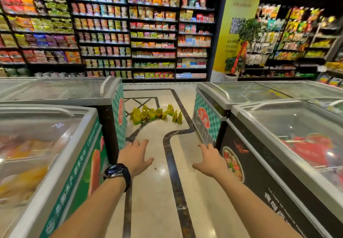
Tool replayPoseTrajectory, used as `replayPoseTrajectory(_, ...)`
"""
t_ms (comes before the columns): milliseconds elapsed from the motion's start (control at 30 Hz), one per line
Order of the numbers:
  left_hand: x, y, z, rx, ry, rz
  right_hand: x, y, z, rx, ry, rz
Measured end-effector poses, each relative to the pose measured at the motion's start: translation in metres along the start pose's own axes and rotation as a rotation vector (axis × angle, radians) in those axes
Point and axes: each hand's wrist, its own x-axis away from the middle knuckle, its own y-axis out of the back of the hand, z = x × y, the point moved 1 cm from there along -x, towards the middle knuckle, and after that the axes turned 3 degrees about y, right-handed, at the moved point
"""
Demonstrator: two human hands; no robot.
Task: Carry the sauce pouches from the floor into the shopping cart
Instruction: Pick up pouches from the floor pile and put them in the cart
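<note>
Both empty hands (135,157) reach toward distant sauce pouches (156,114).

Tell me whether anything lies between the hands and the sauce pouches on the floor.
Nothing visible: open floor runs from the left hand and right hand to the sauce pouches, chest freezers flanking it.

1. Left freezer (74,182), green side: a row of white Chinese characters, then a number starting "13"; the rest is blurred.
2. Black freezer (259,172): large white Chinese characters and small Latin capitals, unreadable.
3. Red badge (203,119): two white Chinese characters.
4. Yellow banner (239,1): QR code (236,25) and blurred Chinese lines.
</note>
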Motion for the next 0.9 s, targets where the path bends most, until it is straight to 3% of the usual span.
replayPoseTrajectory(300, -0.233, -0.048, -0.032, -0.027, -0.086, 0.068, -0.233, -0.012, -0.058, -0.054, -0.085, 0.059)
replayPoseTrajectory(567, -0.459, -0.063, -0.067, -0.062, -0.037, 0.087, -0.466, 0.011, -0.101, -0.098, -0.068, 0.075)
replayPoseTrajectory(900, -0.713, -0.122, -0.058, -0.038, 0.012, 0.184, -0.717, 0.003, -0.12, -0.088, -0.069, 0.147)
